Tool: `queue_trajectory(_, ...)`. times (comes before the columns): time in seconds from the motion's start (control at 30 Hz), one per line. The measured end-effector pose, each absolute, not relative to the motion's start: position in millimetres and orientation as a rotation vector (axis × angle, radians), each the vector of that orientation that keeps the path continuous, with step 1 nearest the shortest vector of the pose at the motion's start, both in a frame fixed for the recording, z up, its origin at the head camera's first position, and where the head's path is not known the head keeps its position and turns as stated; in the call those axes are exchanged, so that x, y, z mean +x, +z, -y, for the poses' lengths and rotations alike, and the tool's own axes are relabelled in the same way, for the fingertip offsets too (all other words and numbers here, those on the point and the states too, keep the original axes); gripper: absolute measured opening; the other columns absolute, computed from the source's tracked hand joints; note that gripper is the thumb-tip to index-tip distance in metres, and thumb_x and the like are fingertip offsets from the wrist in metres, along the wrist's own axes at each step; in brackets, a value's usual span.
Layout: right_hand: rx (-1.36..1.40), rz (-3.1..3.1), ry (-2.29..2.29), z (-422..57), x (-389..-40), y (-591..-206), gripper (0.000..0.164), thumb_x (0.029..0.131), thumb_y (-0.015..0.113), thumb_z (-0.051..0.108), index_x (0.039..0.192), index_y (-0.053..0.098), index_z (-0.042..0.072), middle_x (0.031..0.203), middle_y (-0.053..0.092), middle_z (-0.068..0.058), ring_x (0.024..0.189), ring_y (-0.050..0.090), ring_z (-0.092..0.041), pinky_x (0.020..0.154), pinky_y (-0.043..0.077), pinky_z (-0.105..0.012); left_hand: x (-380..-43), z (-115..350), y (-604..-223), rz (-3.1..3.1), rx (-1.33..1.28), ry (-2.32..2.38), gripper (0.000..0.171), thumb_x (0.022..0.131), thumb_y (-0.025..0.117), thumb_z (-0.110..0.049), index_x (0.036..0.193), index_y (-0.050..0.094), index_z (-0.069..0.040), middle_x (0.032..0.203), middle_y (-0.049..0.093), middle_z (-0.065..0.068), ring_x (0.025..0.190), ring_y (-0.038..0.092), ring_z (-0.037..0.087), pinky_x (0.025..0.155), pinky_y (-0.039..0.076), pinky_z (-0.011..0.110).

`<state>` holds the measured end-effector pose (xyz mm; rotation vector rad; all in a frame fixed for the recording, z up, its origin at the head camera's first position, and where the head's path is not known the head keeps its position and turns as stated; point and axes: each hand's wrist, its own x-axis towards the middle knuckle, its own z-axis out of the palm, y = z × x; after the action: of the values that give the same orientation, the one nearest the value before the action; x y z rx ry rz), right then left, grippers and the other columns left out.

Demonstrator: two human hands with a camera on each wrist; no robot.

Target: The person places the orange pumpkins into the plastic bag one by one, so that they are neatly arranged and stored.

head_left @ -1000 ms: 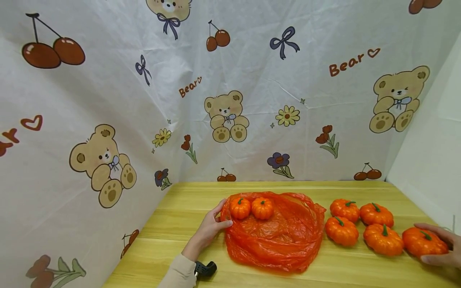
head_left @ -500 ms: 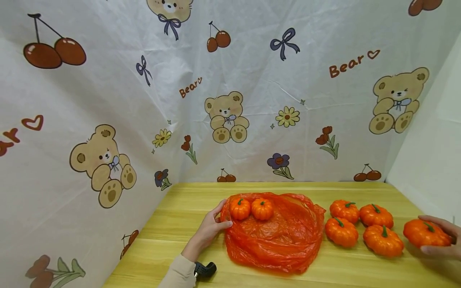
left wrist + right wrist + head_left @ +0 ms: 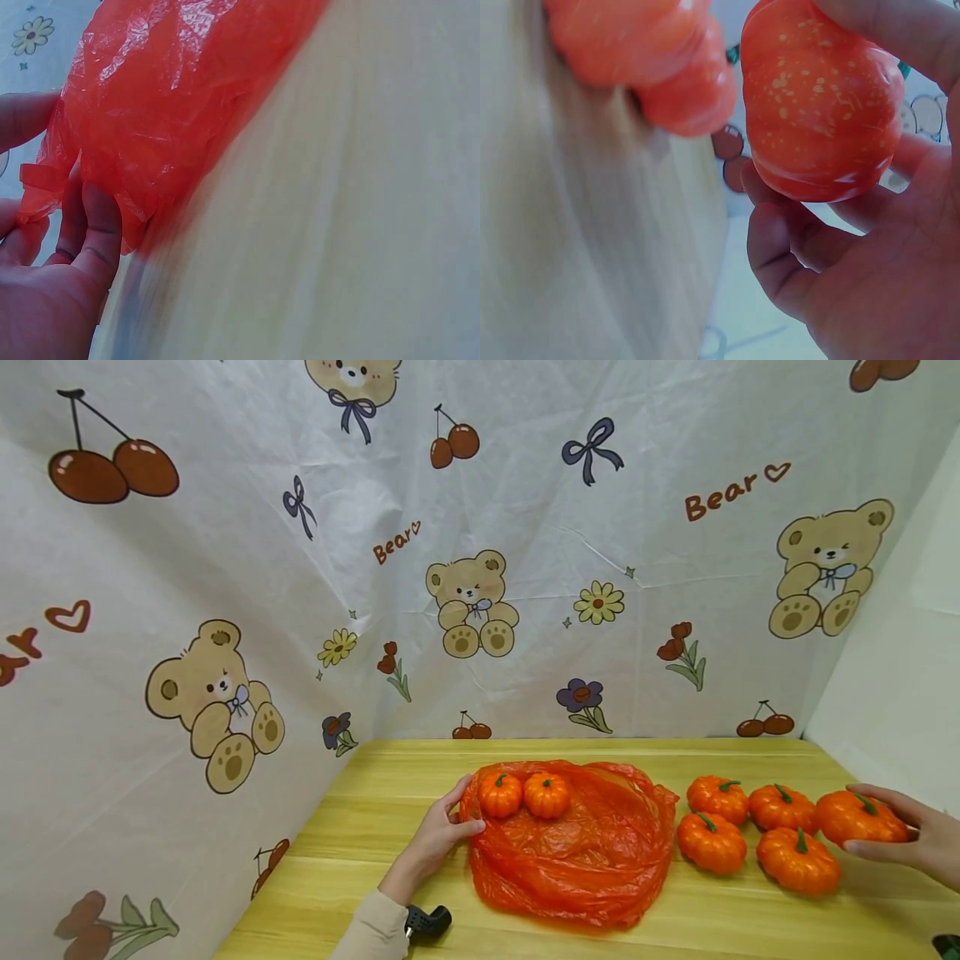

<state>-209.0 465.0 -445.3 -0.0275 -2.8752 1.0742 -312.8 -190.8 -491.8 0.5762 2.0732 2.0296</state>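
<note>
On the table lies an orange-red plastic bag (image 3: pixel 577 877), its mouth spread wide. Two small pumpkins (image 3: pixel 546 795) sit inside at the bag's left. My left hand (image 3: pixel 438 835) pinches the bag's left rim; in the left wrist view the thin plastic (image 3: pixel 157 97) bunches by the fingers. At the far right my right hand (image 3: pixel 911 831) grips a larger orange pumpkin (image 3: pixel 855 817) between thumb and fingers. The right wrist view shows that pumpkin (image 3: pixel 821 105) held off the table, with pale specks on its skin.
Several more orange pumpkins with green stems, such as the front one (image 3: pixel 798 860), stand between the bag and my right hand. A black curved object (image 3: pixel 429 922) is by my left wrist. A bear-print sheet (image 3: pixel 525 568) rises behind the wooden table (image 3: pixel 360 860).
My right hand has lifted the pumpkin off the table and carried it up and leftward, close to the other pumpkins. My left hand and the bag stay put.
</note>
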Motion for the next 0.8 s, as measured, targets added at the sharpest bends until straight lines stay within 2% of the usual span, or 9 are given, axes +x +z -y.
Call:
queue_trajectory(0.03, -0.026, 2.893, 1.060, -461.1, -209.0, -440.9, 0.094, 0.094, 0.075, 0.039, 0.163, 0.011, 0.036, 0.142, 0.029, -0.050, 0.092, 0.062, -0.007, 0.071, 0.057, -0.030, -312.7, 190.6, -492.0, -2.072, 0.578, 2.031, 0.093, 0.090, 0.071, 0.000, 0.166, 0.019, -0.010, 0.173, 0.013, 0.015, 0.139, 0.050, 0.038, 0.099, 0.056, 0.025)
queue_trajectory(0.13, 0.001, 2.919, 1.017, -448.2, -208.2, -427.5, 0.093, 0.096, 0.073, 0.040, 0.163, 0.019, 0.005, 0.142, 0.031, -0.050, 0.101, 0.065, -0.034, 0.073, 0.056, -0.033, -312.3, 189.9, -492.3, -2.068, 0.582, 2.035, 0.092, 0.091, 0.070, 0.001, 0.166, 0.018, -0.010, 0.173, 0.012, 0.016, 0.140, 0.050, 0.038, 0.099, 0.056, 0.025)
queue_trajectory(0.23, 0.026, 2.958, 1.056, -436.4, -209.6, -415.8, 0.092, 0.099, 0.068, 0.041, 0.162, 0.015, -0.002, 0.144, 0.028, -0.051, 0.110, 0.058, -0.051, 0.081, 0.058, -0.044, -312.0, 189.3, -492.3, -2.060, 0.581, 2.045, 0.092, 0.091, 0.070, 0.001, 0.166, 0.018, -0.010, 0.173, 0.011, 0.016, 0.140, 0.049, 0.038, 0.099, 0.055, 0.024)
queue_trajectory(0.27, 0.040, 2.970, 1.078, -431.9, -210.7, -411.7, 0.094, 0.100, 0.066, 0.041, 0.159, 0.012, -0.009, 0.144, 0.027, -0.051, 0.115, 0.050, -0.061, 0.084, 0.058, -0.050, -312.2, 189.2, -492.4, -2.059, 0.582, 2.048, 0.093, 0.090, 0.070, 0.001, 0.166, 0.018, -0.010, 0.173, 0.010, 0.016, 0.140, 0.049, 0.038, 0.099, 0.055, 0.024)
queue_trajectory(0.37, 0.079, 3.001, 1.131, -420.2, -215.2, -402.9, 0.093, 0.103, 0.060, 0.042, 0.157, 0.008, -0.013, 0.147, 0.022, -0.051, 0.122, 0.038, -0.067, 0.089, 0.052, -0.066, -312.4, 189.5, -492.7, -2.058, 0.578, 2.057, 0.094, 0.090, 0.072, 0.001, 0.166, 0.018, -0.010, 0.173, 0.009, 0.016, 0.141, 0.048, 0.039, 0.099, 0.055, 0.024)
queue_trajectory(0.43, 0.128, 2.994, 1.131, -414.0, -218.8, -399.8, 0.090, 0.104, 0.060, 0.039, 0.157, 0.010, -0.013, 0.147, 0.025, -0.050, 0.119, 0.046, -0.060, 0.089, 0.053, -0.064, -312.5, 189.8, -492.9, -2.059, 0.580, 2.057, 0.094, 0.090, 0.072, 0.001, 0.166, 0.018, -0.009, 0.173, 0.009, 0.016, 0.141, 0.047, 0.039, 0.099, 0.055, 0.024)
queue_trajectory(0.53, 0.192, 2.977, 1.116, -405.1, -223.6, -397.6, 0.087, 0.104, 0.061, 0.036, 0.157, 0.013, -0.013, 0.146, 0.034, -0.047, 0.110, 0.060, -0.034, 0.083, 0.057, -0.049, -312.3, 189.8, -493.3, -2.057, 0.579, 2.051, 0.093, 0.090, 0.070, 0.002, 0.166, 0.018, -0.010, 0.174, 0.009, 0.016, 0.142, 0.047, 0.039, 0.099, 0.055, 0.024)
queue_trajectory(0.6, 0.238, 2.962, 1.125, -399.2, -226.8, -396.7, 0.084, 0.104, 0.062, 0.033, 0.157, 0.015, -0.013, 0.144, 0.038, -0.046, 0.109, 0.061, -0.027, 0.080, 0.056, -0.040, -312.1, 189.8, -493.4, -2.055, 0.578, 2.049, 0.093, 0.090, 0.069, 0.003, 0.166, 0.017, -0.010, 0.174, 0.009, 0.016, 0.142, 0.046, 0.039, 0.099, 0.055, 0.024)
queue_trajectory(0.8, 0.323, 2.912, 1.142, -379.4, -233.0, -393.7, 0.080, 0.101, 0.065, 0.031, 0.157, 0.023, -0.008, 0.146, 0.042, -0.040, 0.114, 0.060, -0.028, 0.079, 0.054, -0.031, -311.2, 189.8, -492.0, -2.052, 0.575, 2.054, 0.093, 0.090, 0.069, 0.003, 0.166, 0.017, -0.010, 0.173, 0.010, 0.016, 0.143, 0.045, 0.039, 0.099, 0.055, 0.024)
